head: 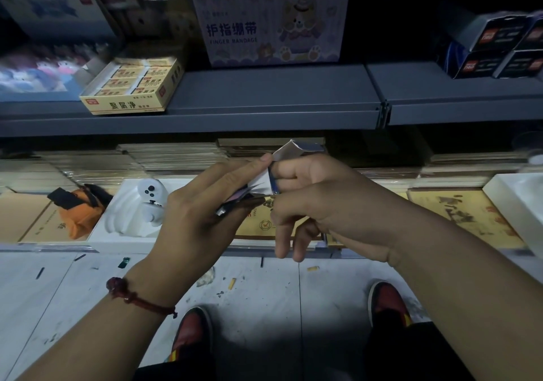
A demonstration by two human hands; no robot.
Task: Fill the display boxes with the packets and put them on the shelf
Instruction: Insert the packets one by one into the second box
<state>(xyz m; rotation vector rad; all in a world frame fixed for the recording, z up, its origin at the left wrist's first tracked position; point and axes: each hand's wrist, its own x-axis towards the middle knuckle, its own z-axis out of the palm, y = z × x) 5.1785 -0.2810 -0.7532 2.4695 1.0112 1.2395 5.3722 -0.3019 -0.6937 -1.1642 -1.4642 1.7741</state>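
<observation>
1. Display box (286,153): small white-and-blue card piece, partly folded, held between both hands, its flap rising above the fingertips.
2. Left hand (202,207): fingers nearly straight along the card's left side, pinching it against the thumb.
3. Right hand (317,201): upper fingers curled round the card's right side; lower fingers loosely bent.
4. Shelf (264,98): grey, beyond both hands; a yellow carton (132,89) lies beyond the left hand.

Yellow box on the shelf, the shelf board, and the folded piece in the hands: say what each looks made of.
Yellow box: printed cardboard, matte; flat panels, sharp folded edges. Shelf board: probably painted metal, smooth grey, thin front lip. Folded piece: thin card or paper, white inside, creased to a peak.
</observation>
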